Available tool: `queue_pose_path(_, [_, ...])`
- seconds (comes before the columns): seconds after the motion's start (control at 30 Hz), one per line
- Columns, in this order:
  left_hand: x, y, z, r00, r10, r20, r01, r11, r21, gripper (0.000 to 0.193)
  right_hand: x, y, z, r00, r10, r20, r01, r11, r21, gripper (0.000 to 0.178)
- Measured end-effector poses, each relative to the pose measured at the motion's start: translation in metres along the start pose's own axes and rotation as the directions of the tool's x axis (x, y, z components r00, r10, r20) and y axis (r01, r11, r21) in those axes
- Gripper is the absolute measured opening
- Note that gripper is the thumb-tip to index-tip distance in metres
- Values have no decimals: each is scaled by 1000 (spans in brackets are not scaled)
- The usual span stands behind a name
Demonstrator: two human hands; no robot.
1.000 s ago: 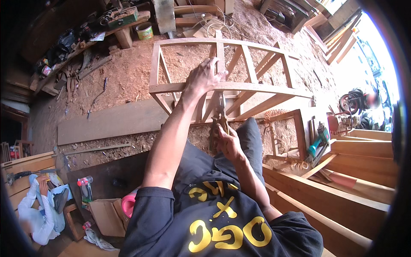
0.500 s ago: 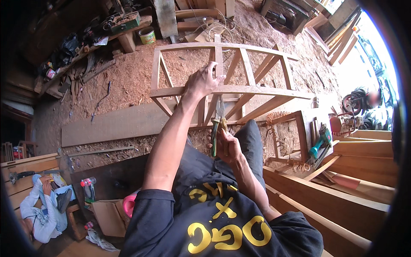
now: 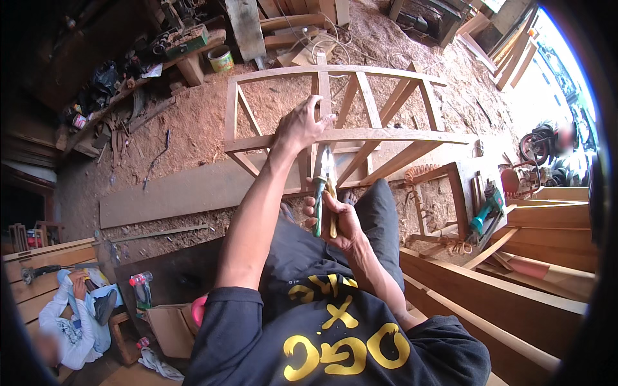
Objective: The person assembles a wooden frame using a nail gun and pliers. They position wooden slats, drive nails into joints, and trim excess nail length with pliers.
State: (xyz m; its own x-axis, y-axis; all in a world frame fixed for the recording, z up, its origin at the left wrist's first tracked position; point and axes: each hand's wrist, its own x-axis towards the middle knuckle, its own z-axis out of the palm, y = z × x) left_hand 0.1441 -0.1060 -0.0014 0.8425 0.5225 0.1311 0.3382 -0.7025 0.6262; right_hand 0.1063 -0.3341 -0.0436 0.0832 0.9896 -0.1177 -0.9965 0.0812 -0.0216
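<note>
A wooden frame (image 3: pixel 412 135) of curved rails and several slats stands in front of my knees. My left hand (image 3: pixel 300 127) is wrapped round it where the near rail meets the middle slat. Below that rail, my right hand (image 3: pixel 344 222) is closed round the handles of a pair of pliers (image 3: pixel 318 206), one handle green and the other yellowish. The metal jaws point up to the near rail, just beside the middle slat. Whether they grip anything there is too small to tell.
A long board (image 3: pixel 164 196) lies on the shavings-covered ground behind the frame. To the right are a green power tool (image 3: pixel 487 209), a coiled hose (image 3: pixel 421 177) and large timber panels (image 3: pixel 489 283). Another person (image 3: pixel 74 315) sits at lower left. A tin (image 3: pixel 221 59) stands far left.
The pliers have tilted and shifted slightly down and left, and their jaws now catch the light. My left hand keeps its hold on the frame. The whole view has turned slightly.
</note>
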Motion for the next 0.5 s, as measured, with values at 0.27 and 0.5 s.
queue_pose_path(0.27, [1, -2, 7, 999, 18, -34, -19, 1000, -7, 63, -18, -43, -19, 971, 218, -97, -220, 975, -11, 30])
queue_pose_path(0.5, [-4, 9, 1, 998, 53, -42, -52, 999, 6, 58, -23, -60, 30, 916, 276, -292, -317, 943, -100, 22])
